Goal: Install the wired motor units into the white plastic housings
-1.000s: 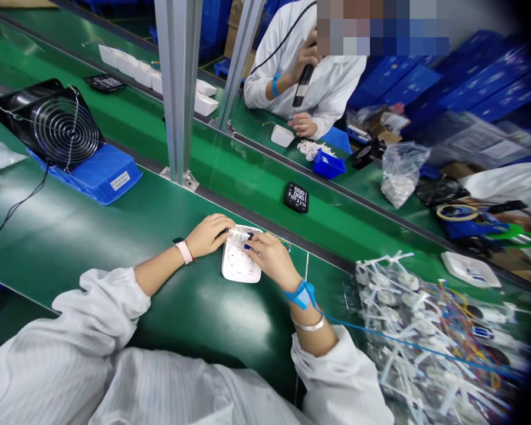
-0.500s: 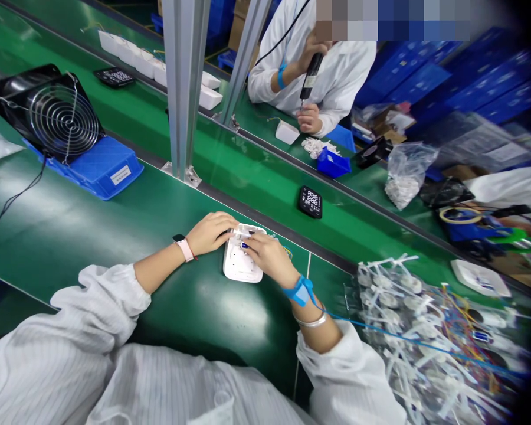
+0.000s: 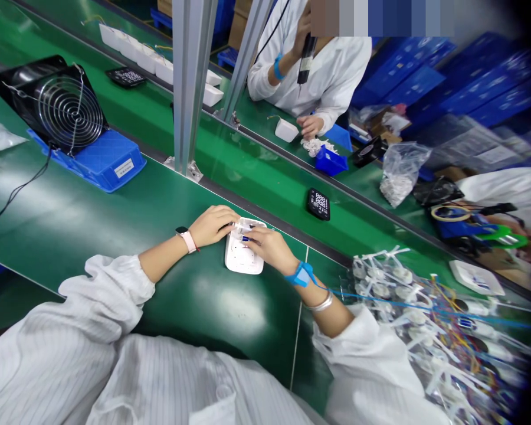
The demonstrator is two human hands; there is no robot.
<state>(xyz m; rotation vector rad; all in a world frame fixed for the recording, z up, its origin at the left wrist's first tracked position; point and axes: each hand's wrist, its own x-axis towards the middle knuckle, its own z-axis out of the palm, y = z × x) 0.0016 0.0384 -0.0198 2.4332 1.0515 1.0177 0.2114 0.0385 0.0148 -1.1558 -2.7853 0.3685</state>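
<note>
A white plastic housing point(image 3: 244, 260) lies on the green table, its inner side facing up. At its upper left edge my left hand point(image 3: 212, 225) has its fingers bent together over the rim; what the fingertips hold is too small to make out. My right hand point(image 3: 269, 245) comes in from the right, thumb and fingers pinched on a small blue part point(image 3: 245, 238) over the upper half of the housing. Its fingertips cover some of the housing's inside.
A metal post point(image 3: 188, 94) rises behind the table's edge. A black fan point(image 3: 73, 112) on a blue crate stands left. Wired parts in clear bags point(image 3: 407, 319) lie right. A black display point(image 3: 318, 203) is on the belt; a person across holds a screwdriver point(image 3: 307, 62).
My right hand has shifted slightly and pinches the blue part more visibly. The person opposite has lifted the screwdriver away from the other hand. The view has moved a little.
</note>
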